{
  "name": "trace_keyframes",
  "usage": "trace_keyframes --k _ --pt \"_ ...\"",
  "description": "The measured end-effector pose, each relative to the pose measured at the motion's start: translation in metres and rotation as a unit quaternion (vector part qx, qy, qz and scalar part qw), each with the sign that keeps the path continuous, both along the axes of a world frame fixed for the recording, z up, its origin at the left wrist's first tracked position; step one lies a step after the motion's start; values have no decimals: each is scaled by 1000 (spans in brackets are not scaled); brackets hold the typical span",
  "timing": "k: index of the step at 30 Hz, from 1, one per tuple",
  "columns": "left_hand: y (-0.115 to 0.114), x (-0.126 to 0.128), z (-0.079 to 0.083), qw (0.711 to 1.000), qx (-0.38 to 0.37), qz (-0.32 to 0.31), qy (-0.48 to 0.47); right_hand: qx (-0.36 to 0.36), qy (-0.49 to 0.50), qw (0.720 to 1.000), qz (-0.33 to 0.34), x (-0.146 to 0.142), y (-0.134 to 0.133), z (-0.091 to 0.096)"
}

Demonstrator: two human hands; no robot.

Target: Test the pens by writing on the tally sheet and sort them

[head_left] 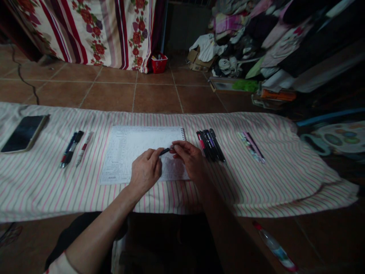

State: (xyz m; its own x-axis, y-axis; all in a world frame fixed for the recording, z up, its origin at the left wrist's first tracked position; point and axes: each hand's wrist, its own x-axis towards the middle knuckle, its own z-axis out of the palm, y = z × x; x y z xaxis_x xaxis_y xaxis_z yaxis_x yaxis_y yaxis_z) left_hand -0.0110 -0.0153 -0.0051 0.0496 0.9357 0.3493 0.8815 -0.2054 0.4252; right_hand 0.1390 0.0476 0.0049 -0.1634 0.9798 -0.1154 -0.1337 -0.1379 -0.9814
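Note:
Above a white spiral-bound notepad (pixel 148 140) I hold a dark pen (pixel 165 151) level between both hands. My left hand (pixel 146 169) is closed round one end of it. Fingers and thumb of my right hand (pixel 189 158) pinch the other end, where a small tip shows. Printed text and a table run down the notepad's left side. Right of the notepad lies a row of several dark pens (pixel 211 145), one with red. Left of it are a few pens (pixel 71 149) and a white-and-red pen (pixel 84 149).
A phone (pixel 24 133) lies at the left of the striped cloth (pixel 256 190). Farther right are slim pastel pens (pixel 252 147). A bottle (pixel 275 247) is on the floor at front right. Beyond stand a red basket (pixel 159 63) and piled clothes (pixel 234 38).

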Motion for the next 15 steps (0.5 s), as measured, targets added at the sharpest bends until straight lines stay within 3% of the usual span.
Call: trace_keyframes --k 15 --pt "2 1 1 997 11 33 -73 -12 11 1000 12 -1 -2 -3"
